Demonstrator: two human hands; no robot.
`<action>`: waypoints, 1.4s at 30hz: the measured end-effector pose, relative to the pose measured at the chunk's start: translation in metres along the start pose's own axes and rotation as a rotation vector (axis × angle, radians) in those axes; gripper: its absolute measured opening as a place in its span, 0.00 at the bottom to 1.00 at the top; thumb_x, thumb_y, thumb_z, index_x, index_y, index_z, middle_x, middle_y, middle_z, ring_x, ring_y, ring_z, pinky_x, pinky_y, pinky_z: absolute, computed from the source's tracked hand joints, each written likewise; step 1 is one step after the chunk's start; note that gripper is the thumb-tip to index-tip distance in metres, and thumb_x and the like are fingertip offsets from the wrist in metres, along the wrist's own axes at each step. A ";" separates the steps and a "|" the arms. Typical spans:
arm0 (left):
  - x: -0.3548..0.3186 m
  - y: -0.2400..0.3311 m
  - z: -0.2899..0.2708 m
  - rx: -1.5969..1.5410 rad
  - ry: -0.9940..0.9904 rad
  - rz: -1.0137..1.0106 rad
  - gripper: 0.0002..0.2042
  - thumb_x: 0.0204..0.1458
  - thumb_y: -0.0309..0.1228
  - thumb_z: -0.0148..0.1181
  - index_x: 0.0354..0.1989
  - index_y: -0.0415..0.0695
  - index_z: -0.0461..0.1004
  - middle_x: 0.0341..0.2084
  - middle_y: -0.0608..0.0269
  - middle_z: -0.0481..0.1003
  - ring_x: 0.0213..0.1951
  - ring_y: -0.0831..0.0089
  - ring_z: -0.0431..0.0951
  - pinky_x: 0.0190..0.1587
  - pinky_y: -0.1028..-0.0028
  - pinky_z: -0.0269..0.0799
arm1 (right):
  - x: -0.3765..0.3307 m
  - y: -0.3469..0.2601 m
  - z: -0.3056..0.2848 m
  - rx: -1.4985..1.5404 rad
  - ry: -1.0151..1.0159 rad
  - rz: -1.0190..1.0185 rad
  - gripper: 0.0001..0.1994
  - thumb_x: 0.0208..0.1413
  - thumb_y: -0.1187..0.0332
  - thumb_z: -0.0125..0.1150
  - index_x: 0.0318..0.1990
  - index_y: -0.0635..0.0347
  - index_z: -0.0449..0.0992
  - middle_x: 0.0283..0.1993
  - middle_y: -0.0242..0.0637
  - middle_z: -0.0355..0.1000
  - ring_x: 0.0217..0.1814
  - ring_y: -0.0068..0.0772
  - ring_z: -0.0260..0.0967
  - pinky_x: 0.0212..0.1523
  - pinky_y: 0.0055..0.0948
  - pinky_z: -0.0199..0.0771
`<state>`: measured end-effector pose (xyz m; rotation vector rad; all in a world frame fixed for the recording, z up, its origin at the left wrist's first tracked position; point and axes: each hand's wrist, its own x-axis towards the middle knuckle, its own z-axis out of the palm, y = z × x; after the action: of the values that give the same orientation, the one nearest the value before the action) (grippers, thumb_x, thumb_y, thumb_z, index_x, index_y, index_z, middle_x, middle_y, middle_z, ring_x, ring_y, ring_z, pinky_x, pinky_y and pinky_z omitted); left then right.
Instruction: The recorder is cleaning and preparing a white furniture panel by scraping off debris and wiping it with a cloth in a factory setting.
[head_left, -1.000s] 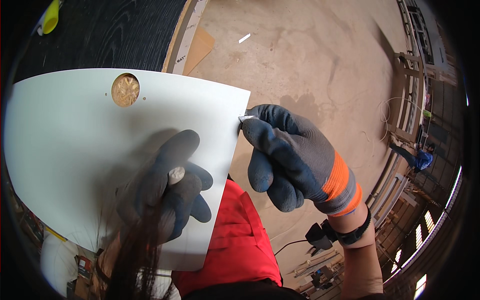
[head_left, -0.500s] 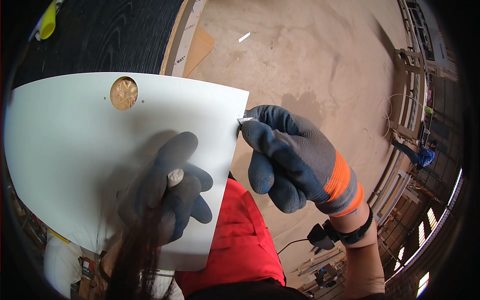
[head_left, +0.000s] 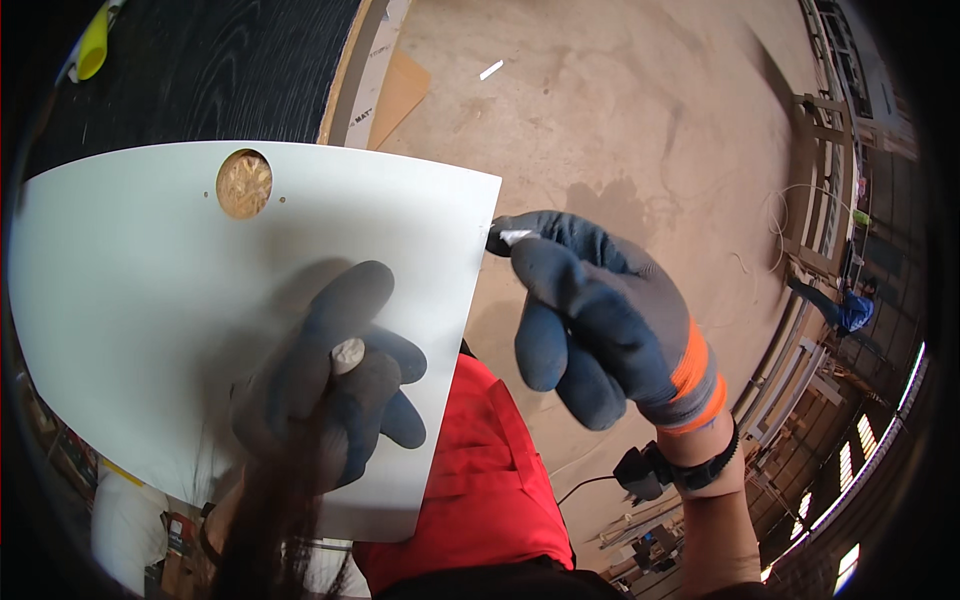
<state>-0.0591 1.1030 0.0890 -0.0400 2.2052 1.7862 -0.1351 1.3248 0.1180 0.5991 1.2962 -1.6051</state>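
Note:
A white panel [head_left: 150, 300] with a round hole [head_left: 244, 184] and two small holes beside it lies before me. Over its near right part my left hand [head_left: 335, 370], in a dark blue and grey glove, is closed on a small off-white lump [head_left: 348, 355]. Strands of dark hair hide part of that wrist. Just off the panel's right edge, my right hand [head_left: 600, 310], gloved in grey and blue with an orange cuff, pinches a small whitish flat piece [head_left: 515, 237]. What this piece is made of I cannot tell. The right fingertips are close to the panel's far right corner.
Beyond the panel is a black wood-grain surface [head_left: 220, 70] with a yellow object [head_left: 92, 45] on it. Brown cardboard [head_left: 400, 95] sticks out at its side. Wooden frames [head_left: 825, 180] and a person in blue [head_left: 852, 310] are far right. A cable [head_left: 590, 485] hangs from my right wrist.
My right hand has drawn back slightly to the right, and the whitish piece has come away from the panel's edge. My left hand stays almost in place.

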 end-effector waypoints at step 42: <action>0.001 0.000 -0.007 -0.237 -0.099 -0.181 0.24 0.56 0.21 0.42 0.63 0.30 0.57 0.27 0.51 0.75 0.15 0.74 0.73 0.17 0.77 0.72 | 0.008 0.010 0.013 -0.142 0.135 0.017 0.18 0.67 0.60 0.44 0.51 0.67 0.68 0.21 0.35 0.72 0.12 0.22 0.68 0.10 0.18 0.66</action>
<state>-0.0619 1.0970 0.0902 -0.1918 1.8507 1.8928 -0.1274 1.3094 0.1110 0.6372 1.4872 -1.4651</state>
